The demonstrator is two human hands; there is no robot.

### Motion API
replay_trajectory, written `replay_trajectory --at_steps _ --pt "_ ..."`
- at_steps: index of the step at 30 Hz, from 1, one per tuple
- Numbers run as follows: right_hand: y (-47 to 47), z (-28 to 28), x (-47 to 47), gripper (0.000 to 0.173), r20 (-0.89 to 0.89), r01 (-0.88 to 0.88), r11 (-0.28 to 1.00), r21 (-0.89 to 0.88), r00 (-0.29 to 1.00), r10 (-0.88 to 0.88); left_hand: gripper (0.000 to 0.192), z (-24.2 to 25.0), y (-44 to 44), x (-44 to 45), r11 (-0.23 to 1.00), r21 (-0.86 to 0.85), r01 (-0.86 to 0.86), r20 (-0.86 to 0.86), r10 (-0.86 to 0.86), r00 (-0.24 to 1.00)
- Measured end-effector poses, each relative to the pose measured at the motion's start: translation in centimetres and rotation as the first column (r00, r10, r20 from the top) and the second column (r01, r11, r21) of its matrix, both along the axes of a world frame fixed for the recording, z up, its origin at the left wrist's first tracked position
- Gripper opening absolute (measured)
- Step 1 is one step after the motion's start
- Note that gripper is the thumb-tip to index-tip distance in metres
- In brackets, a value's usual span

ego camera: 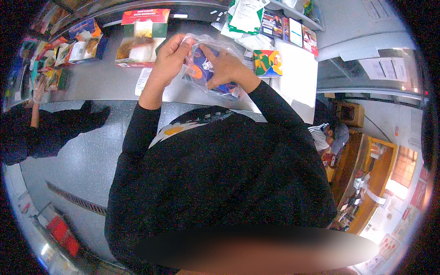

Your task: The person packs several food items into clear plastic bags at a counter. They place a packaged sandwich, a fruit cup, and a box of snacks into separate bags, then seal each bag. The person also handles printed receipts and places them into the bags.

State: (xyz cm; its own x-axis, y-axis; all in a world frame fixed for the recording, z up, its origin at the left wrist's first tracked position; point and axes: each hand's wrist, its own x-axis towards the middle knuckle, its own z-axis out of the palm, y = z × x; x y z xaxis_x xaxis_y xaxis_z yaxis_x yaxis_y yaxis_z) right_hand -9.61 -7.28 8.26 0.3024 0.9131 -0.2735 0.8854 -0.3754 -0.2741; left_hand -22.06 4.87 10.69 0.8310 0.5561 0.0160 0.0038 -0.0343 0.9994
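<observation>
A clear plastic bag (213, 40) hangs over the front part of a steel counter (117, 84). Inside it is a dark blue printed box (197, 71) with orange graphics. My left hand (171, 56) pinches the bag's gathered edge at the box's left corner. Across the box lies my right hand (228, 67), thumb and fingers spread around it through the film. To the left stands an open carton (120, 64) holding white rice (140, 53) and brown fried food, its red lid (146, 16) raised behind. A small multicoloured box (268, 63) sits right of my right hand.
More open food boxes (84, 50) line the counter's left, where another person's gloved hand (39, 87) works. Printed slips (247, 17) lie at the back right, near a white sheet (299, 72). A paper slip (142, 82) rests by my left wrist. Someone in a cap (340, 134) is beyond.
</observation>
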Motion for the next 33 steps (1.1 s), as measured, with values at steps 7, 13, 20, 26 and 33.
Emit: replay_trajectory --at_steps 7,13,20,26,33 --pt "0.3 -2.6 0.9 0.11 0.077 0.014 1.0 0.007 0.997 -0.014 0.017 1.4 -0.2 0.2 1.0 -0.022 -0.018 0.124 0.02 0.992" --pt "-1.0 -3.8 3.8 0.093 0.144 -0.341 0.907 0.247 0.939 0.314 0.019 0.5 1.0 0.5 0.989 0.065 -0.133 0.156 0.121 0.98" --pt "-1.7 2.2 9.1 0.053 0.087 -0.267 0.83 -0.49 0.932 0.352 0.024 1.1 4.0 0.6 0.893 -0.325 0.31 0.412 -0.161 0.897" --pt "1.2 -5.1 5.4 0.071 0.042 -0.392 0.92 -0.005 0.919 0.392 0.043 2.7 2.4 3.0 0.854 -0.262 0.449 0.14 -0.427 0.893" --pt "-0.6 -8.9 4.1 0.079 0.113 -0.243 0.965 0.094 0.966 0.232 0.044 4.5 2.3 2.8 0.907 -0.292 0.304 0.369 -0.186 0.911"
